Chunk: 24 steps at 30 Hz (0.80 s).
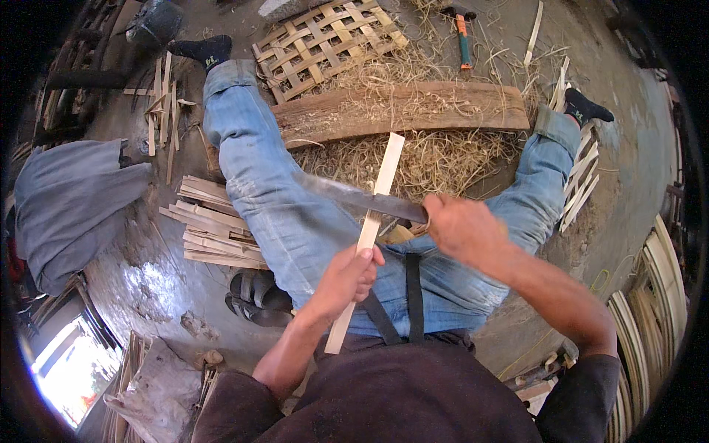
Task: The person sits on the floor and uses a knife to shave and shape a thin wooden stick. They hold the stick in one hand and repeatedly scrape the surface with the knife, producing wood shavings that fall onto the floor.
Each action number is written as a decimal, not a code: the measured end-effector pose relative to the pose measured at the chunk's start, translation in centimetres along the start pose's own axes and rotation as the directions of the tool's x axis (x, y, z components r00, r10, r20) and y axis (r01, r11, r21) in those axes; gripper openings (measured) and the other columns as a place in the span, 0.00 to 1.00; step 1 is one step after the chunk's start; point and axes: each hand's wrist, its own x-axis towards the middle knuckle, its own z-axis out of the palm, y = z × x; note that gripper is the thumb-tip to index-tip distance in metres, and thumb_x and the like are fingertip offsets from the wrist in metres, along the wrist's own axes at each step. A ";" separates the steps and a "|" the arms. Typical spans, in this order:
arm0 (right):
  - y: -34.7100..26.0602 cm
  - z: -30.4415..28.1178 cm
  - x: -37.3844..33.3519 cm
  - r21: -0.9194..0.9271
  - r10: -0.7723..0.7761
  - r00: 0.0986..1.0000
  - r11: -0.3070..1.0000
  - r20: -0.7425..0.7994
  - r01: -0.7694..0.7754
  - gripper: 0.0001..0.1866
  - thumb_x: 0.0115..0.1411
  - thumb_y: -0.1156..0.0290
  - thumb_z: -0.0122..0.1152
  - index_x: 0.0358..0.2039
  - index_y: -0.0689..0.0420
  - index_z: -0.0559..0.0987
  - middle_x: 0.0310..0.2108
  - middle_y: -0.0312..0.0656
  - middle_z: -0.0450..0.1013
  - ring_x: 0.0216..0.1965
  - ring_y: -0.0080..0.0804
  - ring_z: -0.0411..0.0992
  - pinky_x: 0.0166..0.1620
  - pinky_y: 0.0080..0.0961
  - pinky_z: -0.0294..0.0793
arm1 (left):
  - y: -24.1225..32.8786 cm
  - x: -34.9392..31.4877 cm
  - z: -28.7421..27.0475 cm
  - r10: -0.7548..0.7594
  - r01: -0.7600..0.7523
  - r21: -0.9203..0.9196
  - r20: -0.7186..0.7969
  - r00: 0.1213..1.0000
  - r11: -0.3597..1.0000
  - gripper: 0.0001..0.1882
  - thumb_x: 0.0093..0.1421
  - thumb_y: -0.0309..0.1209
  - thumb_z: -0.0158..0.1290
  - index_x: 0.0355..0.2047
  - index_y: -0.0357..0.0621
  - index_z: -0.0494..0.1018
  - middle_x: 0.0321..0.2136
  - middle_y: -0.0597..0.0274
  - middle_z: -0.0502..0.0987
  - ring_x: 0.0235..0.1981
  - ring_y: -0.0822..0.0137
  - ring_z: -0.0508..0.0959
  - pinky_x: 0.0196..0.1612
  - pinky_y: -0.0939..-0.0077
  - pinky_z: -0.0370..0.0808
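Observation:
My left hand (347, 277) is closed round the lower part of a flat pale strip that looks like bamboo (386, 170), which slants up and away from me over my lap. In my right hand (461, 227) is the handle end of a long knife (369, 201), its grip mostly hidden by my fingers. The blade points left and lies across the strip above my left hand; its far end is blurred. Beyond the strip lies a curved wooden plank (406, 111) between my spread legs, sprinkled with thin shavings.
Curly shavings (436, 159) cover the ground around the plank. Behind it are a woven lattice panel (332, 44) and a hammer (463, 40). Cut strips (218, 229) are stacked beside my left leg, near dark sandals (258, 295). Long strips (642, 317) stand at the right; grey cloth (70, 207) hangs left.

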 end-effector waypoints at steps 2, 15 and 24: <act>-1.0 0.4 -1.2 0.027 -0.043 0.999 0.999 0.011 0.042 0.08 0.56 0.72 0.53 0.33 0.62 0.68 0.29 0.53 0.74 0.31 0.53 0.77 0.32 0.44 0.78 | 0.0 0.1 0.3 -0.003 0.003 -0.001 -0.002 1.000 1.000 0.15 0.71 0.42 0.40 0.35 0.45 0.65 0.17 0.78 0.54 0.16 0.84 0.51 0.16 0.87 0.49; 2.3 -0.6 -0.5 0.001 0.109 0.991 0.994 0.077 -0.109 0.08 0.58 0.72 0.49 0.34 0.63 0.68 0.28 0.57 0.75 0.30 0.55 0.77 0.31 0.47 0.77 | -1.6 -1.8 0.6 -0.074 0.073 0.023 0.056 0.996 0.997 0.16 0.71 0.44 0.39 0.37 0.44 0.65 0.19 0.79 0.54 0.17 0.84 0.52 0.19 0.87 0.50; 1.6 -0.6 -1.5 -0.084 0.093 0.995 0.992 0.021 -0.091 0.11 0.55 0.69 0.55 0.35 0.60 0.68 0.29 0.53 0.74 0.31 0.55 0.75 0.35 0.49 0.75 | -2.0 -2.2 0.7 -0.087 0.084 0.082 0.025 0.996 0.993 0.16 0.71 0.43 0.40 0.36 0.44 0.65 0.19 0.77 0.56 0.18 0.83 0.53 0.19 0.86 0.52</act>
